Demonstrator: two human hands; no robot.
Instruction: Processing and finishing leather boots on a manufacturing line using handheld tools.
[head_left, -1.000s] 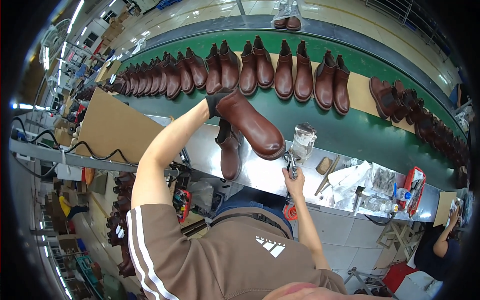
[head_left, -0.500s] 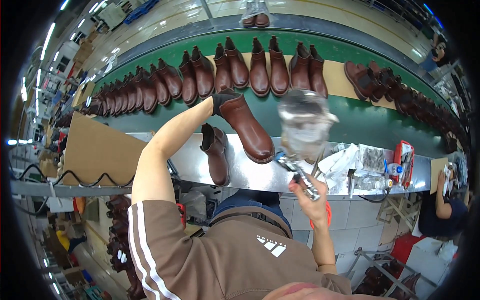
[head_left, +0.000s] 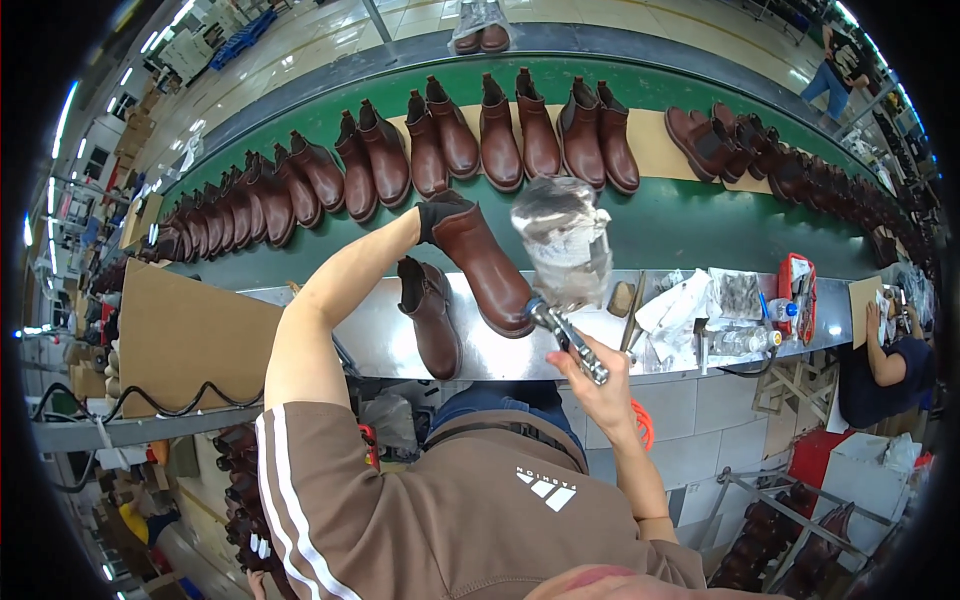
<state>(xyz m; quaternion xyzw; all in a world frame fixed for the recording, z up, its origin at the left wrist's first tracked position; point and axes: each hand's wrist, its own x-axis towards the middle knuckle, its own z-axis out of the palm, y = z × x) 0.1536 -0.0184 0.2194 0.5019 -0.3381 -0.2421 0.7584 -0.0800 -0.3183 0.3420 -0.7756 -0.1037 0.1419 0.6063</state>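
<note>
My left forearm [head_left: 365, 250] reaches over the bench and ends at the dark opening of a brown leather ankle boot [head_left: 488, 265]. My left hand is inside it, fingers hidden, holding the boot up with its toe pointing toward me. In my right hand [head_left: 603, 385] is a metal spray gun [head_left: 572, 342], fingers wrapped round its handle. Its nozzle end is close to the boot's toe. A cup wrapped in smeared clear plastic [head_left: 565, 250] sits on the gun. Another brown boot [head_left: 431, 325] stands on the metal bench, left of the held one.
Brown boots [head_left: 425, 140] line the green conveyor surface [head_left: 690, 225] beyond the metal bench [head_left: 385, 345]. On the right lie white cloths [head_left: 675, 312], a clear bottle [head_left: 740, 341] and a red basket [head_left: 797, 290]. A cardboard sheet [head_left: 185, 335] leans at left; a co-worker [head_left: 888, 375] is far right.
The spray gun and its wrapped cup have moved left, bringing the nozzle up to the boot's toe. The held boot has shifted slightly left and toward me in the view.
</note>
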